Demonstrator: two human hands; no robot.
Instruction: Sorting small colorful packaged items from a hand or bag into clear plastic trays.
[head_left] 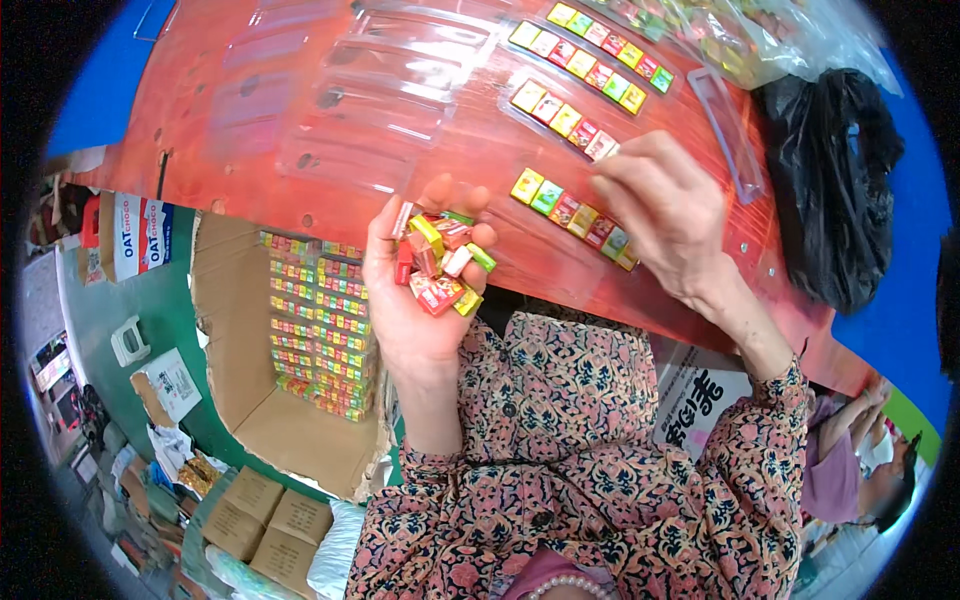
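My left hand (425, 290) is palm up, fingers curled around a loose handful of small wrapped candies (436, 262) in red, yellow, green and white. My right hand (672, 205) hangs above the red table, its fingers pinched together. What they hold, if anything, is hidden. Near those fingertips lies a row of candies (565, 121) in a narrow clear tray, its right end covered by the hand. Closer to me, another filled row (569, 212) runs partly under the right hand. Two more rows, an upper one (612, 38) and a lower one (579, 64), lie farther off.
Clear plastic trays (375, 98) lie on the red table (470, 165) at left. A single clear tray (722, 130) and a black plastic bag (835, 190) are at right. Below left stands a cardboard box (300, 440) with stacked candy rows (318, 330). Another person (850, 455) sits at right.
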